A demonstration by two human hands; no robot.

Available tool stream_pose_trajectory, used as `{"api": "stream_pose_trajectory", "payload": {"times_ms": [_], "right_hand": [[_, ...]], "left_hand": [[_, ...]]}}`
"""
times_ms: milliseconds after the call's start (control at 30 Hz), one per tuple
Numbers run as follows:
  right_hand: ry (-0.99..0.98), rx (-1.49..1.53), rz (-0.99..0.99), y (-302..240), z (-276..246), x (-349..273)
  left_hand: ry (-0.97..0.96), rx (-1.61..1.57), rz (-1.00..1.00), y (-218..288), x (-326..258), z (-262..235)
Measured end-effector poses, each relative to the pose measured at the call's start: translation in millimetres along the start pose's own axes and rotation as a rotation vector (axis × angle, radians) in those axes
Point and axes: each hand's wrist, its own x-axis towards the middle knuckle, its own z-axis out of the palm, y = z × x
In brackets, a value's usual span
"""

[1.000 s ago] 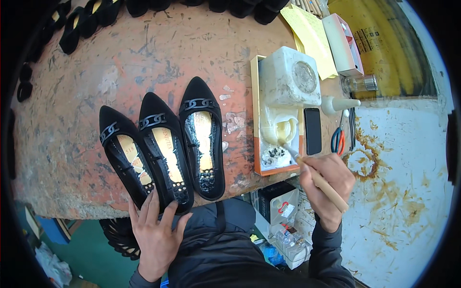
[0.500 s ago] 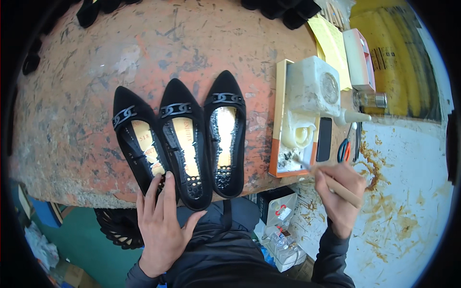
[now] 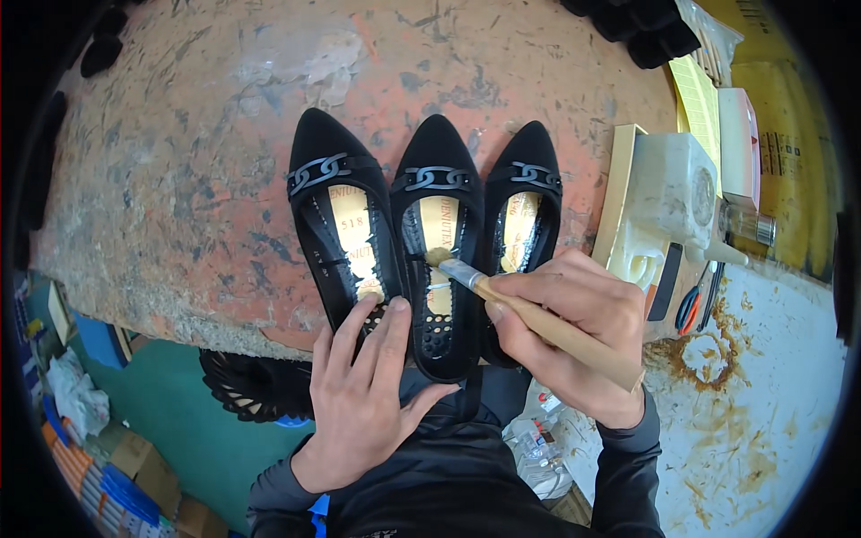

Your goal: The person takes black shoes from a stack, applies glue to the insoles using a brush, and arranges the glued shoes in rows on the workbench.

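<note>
Three black pointed shoes lie in a row near the table's front edge, each with a dark chain ornament across its front: the left shoe (image 3: 321, 143), the middle shoe (image 3: 437, 143) and the right shoe (image 3: 529, 143). In my right hand (image 3: 574, 336) is a wooden-handled paintbrush (image 3: 538, 327), its bristles down on the pale insole (image 3: 438, 224) of the middle shoe. My left hand (image 3: 363, 394) is open, its fingertips resting at the heel part of the left shoe. My right hand covers part of the right shoe.
Right of the shoes, a shallow box (image 3: 619, 170) holds a whitish plastic container (image 3: 673, 184) with a spout. Beside it lie a dark phone (image 3: 665, 282) and orange-and-blue-handled scissors (image 3: 690, 309). More black shoes (image 3: 641, 27) sit at the far right.
The paintbrush has moved left from the box onto the middle shoe's insole, carried by my right hand. The view has shifted, so the table things appear farther right. My left hand stays at the left shoe.
</note>
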Motion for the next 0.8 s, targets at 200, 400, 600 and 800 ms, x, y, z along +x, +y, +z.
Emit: {"api": "stream_pose_trajectory", "payload": {"times_ms": [200, 400, 600, 800], "right_hand": [[-0.237, 0.160, 0.151, -5, 0, -9], [-0.587, 0.116, 0.007, -6, -13, 5], [-0.149, -0.073, -0.073, 15, 2, 6], [0.170, -0.318, -0.390, 42, 51, 2]], "left_hand": [[-0.010, -0.017, 0.021, -4, 0, 1], [-0.012, -0.067, -0.015, -4, -3, 1], [-0.012, -0.037, 0.018, -1, 1, 1], [-0.013, -0.071, -0.017, -4, -3, 1]]}}
